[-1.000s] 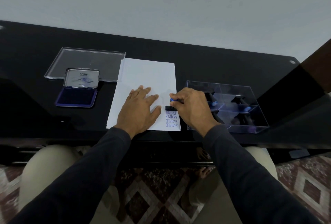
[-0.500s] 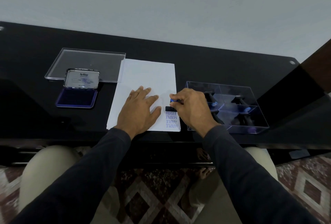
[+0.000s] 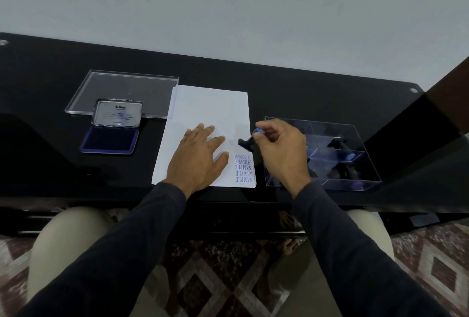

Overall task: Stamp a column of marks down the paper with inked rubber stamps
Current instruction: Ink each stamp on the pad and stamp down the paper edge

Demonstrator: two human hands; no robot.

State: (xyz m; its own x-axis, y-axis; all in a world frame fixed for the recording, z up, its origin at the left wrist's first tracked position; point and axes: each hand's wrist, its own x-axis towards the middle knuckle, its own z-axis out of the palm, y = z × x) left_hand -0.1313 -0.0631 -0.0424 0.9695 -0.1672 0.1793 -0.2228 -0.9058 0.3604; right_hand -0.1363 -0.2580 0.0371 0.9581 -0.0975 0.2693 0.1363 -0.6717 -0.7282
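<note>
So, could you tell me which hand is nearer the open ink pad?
Left. The left hand lies flat on the paper, just right of the ink pad; the right hand is farther right.

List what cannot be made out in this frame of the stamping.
- Head view: stamp face, turned away; the right hand covers its handle.
- Head view: paper under the flat left hand is hidden.
- Head view: ink pad lid's small print is too small.
- Head view: stamps in the clear tray are dark and blurred.
</note>
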